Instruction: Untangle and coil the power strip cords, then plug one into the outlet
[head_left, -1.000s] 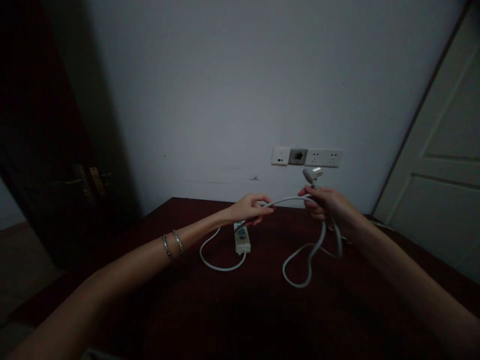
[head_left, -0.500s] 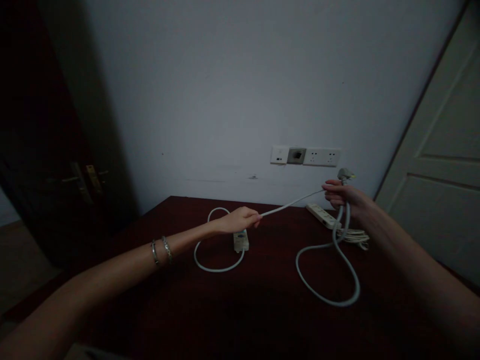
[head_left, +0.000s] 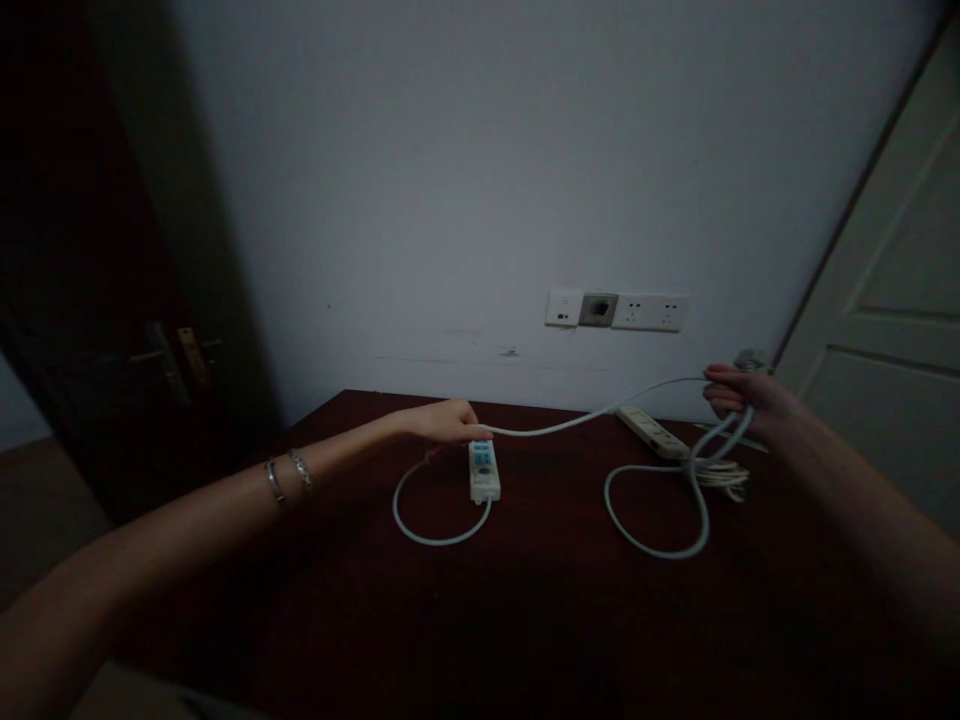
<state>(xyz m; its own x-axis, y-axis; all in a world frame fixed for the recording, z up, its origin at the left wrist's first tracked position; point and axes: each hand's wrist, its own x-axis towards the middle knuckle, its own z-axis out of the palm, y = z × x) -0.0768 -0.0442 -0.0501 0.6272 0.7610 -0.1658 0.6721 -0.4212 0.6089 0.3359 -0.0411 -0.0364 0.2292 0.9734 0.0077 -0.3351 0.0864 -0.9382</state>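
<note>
A white power cord stretches between my two hands, sagging slightly. My left hand is closed on it just over the far end of a small white power strip with blue on its top. From the strip's near end the cord curves left in a loop on the table. My right hand, closed and raised at the right, pinches the cord. A plug shows behind that hand, and looped cord hangs below it down to the table.
A second, longer power strip lies near the wall, with a bundled cord beside it. The dark red table meets a wall carrying sockets. A pale door stands right, a dark door left.
My right hand has moved right with the cord and plug. My left hand has shifted left, uncovering more of the small power strip. The stretch of cord between them is longer and slacker.
</note>
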